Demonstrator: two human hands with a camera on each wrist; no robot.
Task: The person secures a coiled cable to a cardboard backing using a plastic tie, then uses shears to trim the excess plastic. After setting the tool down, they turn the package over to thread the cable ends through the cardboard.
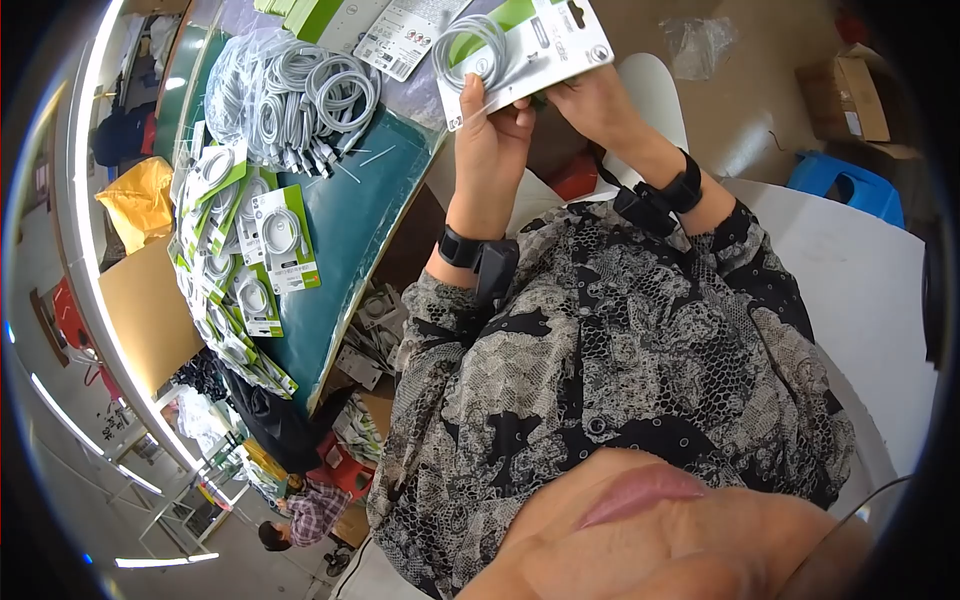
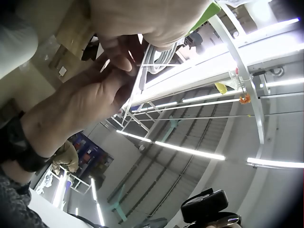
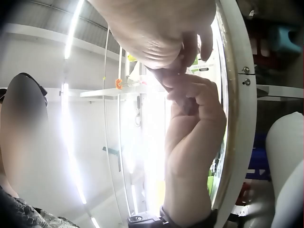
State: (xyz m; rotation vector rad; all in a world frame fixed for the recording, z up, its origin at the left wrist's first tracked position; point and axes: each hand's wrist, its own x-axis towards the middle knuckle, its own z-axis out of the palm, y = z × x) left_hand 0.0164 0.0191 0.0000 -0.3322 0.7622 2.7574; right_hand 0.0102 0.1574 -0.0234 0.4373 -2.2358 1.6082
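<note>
the coil [image 1: 462,48] could slip off the card [image 1: 560,52] if the thumb lets up, or the card could bend if it is squeezed hard. the left hand [image 1: 488,155] points up, its fingers gripping the card's low edge. the right hand [image 1: 598,108] reaches behind; i can't tell its grip. the card is up by the surface's [image 1: 372,205] right corner.

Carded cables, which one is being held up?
The carded cable at the top of the head view. The left hand grips its card, while the carded cables in the pile lie on the green table, untouched.
</note>
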